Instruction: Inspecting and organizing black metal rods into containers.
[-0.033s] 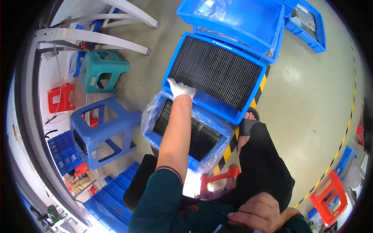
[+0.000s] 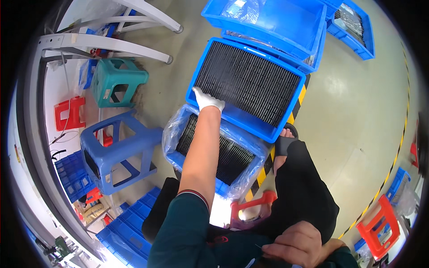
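Note:
My left hand (image 2: 208, 100), in a white glove, reaches over the near left edge of a blue bin (image 2: 250, 119) with rows of thin black strips (image 2: 246, 80). Its thumb points toward the far left and its other fingers curl down; what they hold, if anything, is hidden. Under my forearm, a second blue bin lined with a clear plastic bag (image 2: 243, 136) holds more black strips (image 2: 232, 161). My bare right hand (image 2: 295, 244) rests close to my body at the lower edge, fingers folded together. I cannot make out anything inside it.
Blue bins (image 2: 286, 20) are stacked beyond the strips, with another bin (image 2: 357, 42) at far right. On the left stand a blue stool (image 2: 120, 152), a green stool (image 2: 117, 80) and white table legs (image 2: 111, 42). Yellow-black tape (image 2: 263, 174) runs beneath the bins.

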Action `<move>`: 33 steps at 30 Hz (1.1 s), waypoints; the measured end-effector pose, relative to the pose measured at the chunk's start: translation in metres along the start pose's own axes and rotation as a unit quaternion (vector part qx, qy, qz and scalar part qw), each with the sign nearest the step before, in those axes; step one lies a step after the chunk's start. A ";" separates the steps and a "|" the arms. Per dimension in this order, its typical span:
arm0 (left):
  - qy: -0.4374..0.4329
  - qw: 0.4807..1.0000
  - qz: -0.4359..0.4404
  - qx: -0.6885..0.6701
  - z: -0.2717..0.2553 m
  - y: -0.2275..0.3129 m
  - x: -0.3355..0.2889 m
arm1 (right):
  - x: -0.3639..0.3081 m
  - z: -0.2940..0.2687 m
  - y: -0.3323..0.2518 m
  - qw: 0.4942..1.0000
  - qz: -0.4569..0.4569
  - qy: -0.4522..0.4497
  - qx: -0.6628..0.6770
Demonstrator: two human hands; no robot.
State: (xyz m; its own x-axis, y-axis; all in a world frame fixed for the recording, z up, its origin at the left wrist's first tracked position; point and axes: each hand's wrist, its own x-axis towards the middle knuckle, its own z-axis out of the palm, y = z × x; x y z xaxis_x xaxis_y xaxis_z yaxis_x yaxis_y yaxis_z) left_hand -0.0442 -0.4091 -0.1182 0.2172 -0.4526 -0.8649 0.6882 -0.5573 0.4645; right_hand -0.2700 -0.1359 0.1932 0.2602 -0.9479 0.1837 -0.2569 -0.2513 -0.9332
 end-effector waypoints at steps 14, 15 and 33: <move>-0.114 0.988 0.099 0.026 0.014 -0.022 -0.014 | 0.007 0.000 -0.004 0.999 0.017 -0.042 0.000; -0.020 0.984 0.161 0.069 0.012 -0.020 -0.009 | 0.010 0.001 -0.006 0.999 0.010 -0.046 0.005; -0.189 0.981 0.006 -0.034 -0.029 0.046 0.037 | 0.012 0.009 -0.008 0.996 0.053 -0.078 0.007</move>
State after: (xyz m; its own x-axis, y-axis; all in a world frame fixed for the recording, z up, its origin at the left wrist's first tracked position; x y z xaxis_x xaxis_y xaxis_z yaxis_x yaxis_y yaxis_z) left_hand 0.0154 -0.4315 -0.1339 -0.0380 -0.6924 -0.7205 0.7343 -0.5084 0.4498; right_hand -0.2564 -0.1440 0.2003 0.3746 -0.9265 0.0352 -0.2777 -0.1483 -0.9491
